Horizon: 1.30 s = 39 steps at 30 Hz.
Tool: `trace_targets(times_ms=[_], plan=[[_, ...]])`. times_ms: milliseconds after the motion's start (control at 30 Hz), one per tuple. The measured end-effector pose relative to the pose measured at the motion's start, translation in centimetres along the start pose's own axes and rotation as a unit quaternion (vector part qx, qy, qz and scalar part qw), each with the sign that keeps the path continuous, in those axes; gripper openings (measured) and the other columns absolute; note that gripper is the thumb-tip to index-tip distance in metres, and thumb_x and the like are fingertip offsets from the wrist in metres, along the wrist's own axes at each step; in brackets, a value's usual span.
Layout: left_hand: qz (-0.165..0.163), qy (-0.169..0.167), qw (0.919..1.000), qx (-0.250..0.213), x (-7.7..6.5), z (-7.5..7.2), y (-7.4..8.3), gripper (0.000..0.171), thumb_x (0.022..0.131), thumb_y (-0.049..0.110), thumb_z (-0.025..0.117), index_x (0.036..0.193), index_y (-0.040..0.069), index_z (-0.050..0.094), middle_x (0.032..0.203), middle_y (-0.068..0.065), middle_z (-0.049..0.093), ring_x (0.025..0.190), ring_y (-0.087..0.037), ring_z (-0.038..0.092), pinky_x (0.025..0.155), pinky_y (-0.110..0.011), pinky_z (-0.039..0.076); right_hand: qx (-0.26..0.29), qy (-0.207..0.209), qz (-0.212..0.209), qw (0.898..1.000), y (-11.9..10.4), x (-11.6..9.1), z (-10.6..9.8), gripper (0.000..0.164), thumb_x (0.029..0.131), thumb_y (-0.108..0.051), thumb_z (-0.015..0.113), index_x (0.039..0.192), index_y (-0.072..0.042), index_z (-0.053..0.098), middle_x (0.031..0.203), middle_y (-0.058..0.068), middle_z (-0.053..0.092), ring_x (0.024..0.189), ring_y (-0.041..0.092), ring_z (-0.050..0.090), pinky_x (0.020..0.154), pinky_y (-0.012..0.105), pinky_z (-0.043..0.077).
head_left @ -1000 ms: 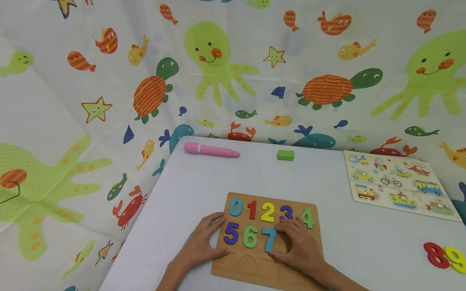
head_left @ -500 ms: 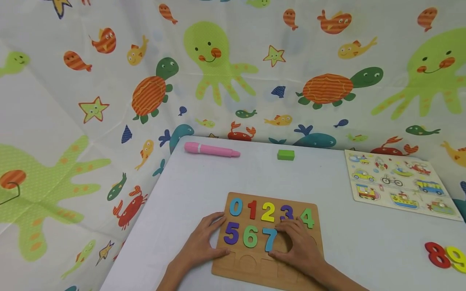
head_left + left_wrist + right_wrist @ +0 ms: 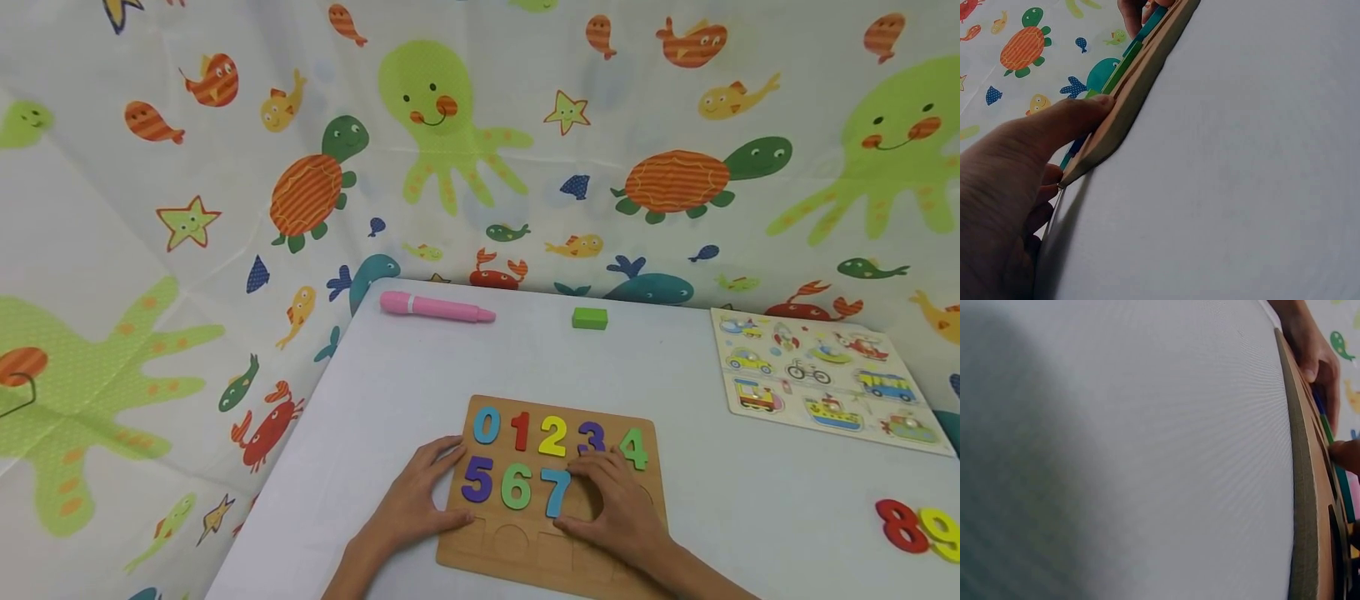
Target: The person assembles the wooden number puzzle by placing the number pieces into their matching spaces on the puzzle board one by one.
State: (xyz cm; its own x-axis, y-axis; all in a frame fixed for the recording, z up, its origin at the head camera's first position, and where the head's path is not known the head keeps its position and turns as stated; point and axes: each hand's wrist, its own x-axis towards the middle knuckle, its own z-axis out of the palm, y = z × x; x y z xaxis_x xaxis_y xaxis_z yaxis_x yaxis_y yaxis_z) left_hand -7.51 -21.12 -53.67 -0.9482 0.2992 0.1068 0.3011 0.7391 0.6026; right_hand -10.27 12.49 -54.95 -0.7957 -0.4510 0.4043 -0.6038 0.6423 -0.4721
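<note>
A brown wooden number puzzle board [image 3: 487,557] lies near the front of the white table, with coloured digits 0 to 7 set on it in two rows. My left hand [image 3: 416,504] holds the board's left side; in the left wrist view its thumb [image 3: 1088,112] rests on the top face and its fingers are at the edge. My right hand [image 3: 622,512] pinches the blue number 7 [image 3: 556,492], thumb at its foot and fingertips by its top right. The right palm hides part of the board. Empty recesses show along the board's front row.
A red number 8 [image 3: 902,526] and a yellow number 9 [image 3: 941,533] lie at the right. Farther back are a vehicle picture puzzle [image 3: 825,379], a green block [image 3: 589,318] and a pink marker-shaped thing [image 3: 438,307]. A sea-animal curtain [image 3: 555,50] stands behind and at left.
Both hands, the board and the number 7 have hardly moved. Only the head view has shifted very slightly.
</note>
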Motion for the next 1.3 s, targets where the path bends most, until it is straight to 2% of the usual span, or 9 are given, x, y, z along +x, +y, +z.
trace_targets(times_ms=[400, 533, 667, 800, 833, 933, 1100, 1167, 1300], plan=[[0.0, -0.002, 1.0, 0.005, 0.0, 0.2, -0.1, 0.094, 0.071, 0.062, 0.079, 0.145, 0.013, 0.051, 0.154, 0.004, 0.037, 0.142, -0.019, 0.03, 0.113, -0.044, 0.032, 0.002, 0.003, 0.006, 1.0, -0.1, -0.1, 0.0, 0.069, 0.064, -0.06, 0.086, 0.113, -0.015, 0.067, 0.124, 0.003, 0.061, 0.124, 0.026, 0.053, 0.114, 0.054, 0.027], [0.003, 0.001, 1.0, 0.006, 0.0, 0.3, -0.1, 0.094, 0.071, 0.062, 0.08, 0.145, 0.012, 0.051, 0.153, 0.005, 0.037, 0.142, -0.019, 0.03, 0.113, -0.043, 0.032, 0.038, -0.002, 0.018, 0.999, 0.2, -0.2, -0.1, 0.065, 0.066, -0.055, 0.087, 0.115, -0.016, 0.066, 0.126, 0.0, 0.061, 0.126, 0.025, 0.051, 0.116, 0.051, 0.023], [0.005, 0.003, 1.0, 0.002, 0.0, 0.4, -0.1, 0.094, 0.071, 0.062, 0.08, 0.145, 0.012, 0.052, 0.153, 0.004, 0.037, 0.142, -0.02, 0.031, 0.112, -0.045, 0.033, 0.12, -0.022, 0.025, 0.992, 0.5, -0.3, -1.1, 0.06, 0.073, -0.043, 0.087, 0.123, -0.019, 0.063, 0.128, -0.004, 0.06, 0.13, 0.026, 0.047, 0.119, 0.037, 0.018], [0.001, 0.0, 1.0, 0.001, 0.0, 0.4, 0.0, 0.093, 0.071, 0.063, 0.079, 0.145, 0.012, 0.052, 0.153, 0.004, 0.037, 0.142, -0.021, 0.031, 0.112, -0.046, 0.034, 0.153, -0.033, -0.006, 0.988, 1.3, 0.1, -3.6, 0.072, 0.073, -0.032, 0.089, 0.134, -0.012, 0.057, 0.134, 0.003, 0.058, 0.129, 0.026, 0.048, 0.112, 0.021, 0.028], [0.002, 0.001, 1.0, 0.003, 0.0, 0.4, 0.0, 0.093, 0.071, 0.063, 0.079, 0.145, 0.012, 0.052, 0.153, 0.005, 0.037, 0.142, -0.021, 0.031, 0.112, -0.045, 0.034, 0.151, -0.037, -0.009, 0.988, 1.6, 0.3, -4.4, 0.077, 0.072, -0.031, 0.09, 0.137, -0.011, 0.054, 0.136, 0.004, 0.057, 0.129, 0.025, 0.049, 0.11, 0.022, 0.033], [0.004, 0.006, 1.0, 0.006, -0.1, 0.5, -0.1, 0.094, 0.071, 0.063, 0.079, 0.144, 0.012, 0.052, 0.153, 0.004, 0.038, 0.141, -0.021, 0.032, 0.111, -0.045, 0.035, 0.125, -0.057, 0.024, 0.99, 3.0, 0.5, -7.3, 0.094, 0.068, -0.032, 0.092, 0.147, -0.014, 0.044, 0.143, 0.004, 0.05, 0.134, 0.023, 0.044, 0.108, 0.041, 0.04], [0.006, 0.011, 0.9999, 0.009, -0.2, 0.5, -0.2, 0.094, 0.071, 0.065, 0.078, 0.144, 0.011, 0.053, 0.153, 0.004, 0.038, 0.141, -0.021, 0.033, 0.111, -0.045, 0.035, 0.104, -0.097, 0.107, 0.984, 6.7, -0.6, -12.6, 0.12, 0.062, -0.035, 0.095, 0.157, -0.027, 0.023, 0.157, 0.003, 0.03, 0.144, 0.008, 0.019, 0.102, 0.071, 0.03], [0.004, 0.01, 0.9999, 0.011, -0.2, 0.5, -0.3, 0.094, 0.071, 0.066, 0.078, 0.144, 0.011, 0.053, 0.153, 0.004, 0.038, 0.141, -0.021, 0.032, 0.11, -0.045, 0.036, 0.092, -0.106, 0.131, 0.981, 8.5, -1.6, -14.8, 0.127, 0.061, -0.034, 0.096, 0.159, -0.027, 0.014, 0.16, 0.006, 0.02, 0.145, 0.013, 0.011, 0.096, 0.079, 0.025], [0.001, 0.009, 0.9999, 0.01, -0.4, 0.4, -0.3, 0.095, 0.071, 0.066, 0.078, 0.144, 0.011, 0.052, 0.153, 0.004, 0.037, 0.141, -0.022, 0.032, 0.11, -0.046, 0.036, 0.043, -0.121, 0.153, 0.98, 12.3, -4.2, -18.8, 0.126, 0.062, -0.031, 0.095, 0.158, -0.018, 0.015, 0.162, 0.016, 0.005, 0.145, 0.04, -0.003, 0.096, 0.084, 0.001]])
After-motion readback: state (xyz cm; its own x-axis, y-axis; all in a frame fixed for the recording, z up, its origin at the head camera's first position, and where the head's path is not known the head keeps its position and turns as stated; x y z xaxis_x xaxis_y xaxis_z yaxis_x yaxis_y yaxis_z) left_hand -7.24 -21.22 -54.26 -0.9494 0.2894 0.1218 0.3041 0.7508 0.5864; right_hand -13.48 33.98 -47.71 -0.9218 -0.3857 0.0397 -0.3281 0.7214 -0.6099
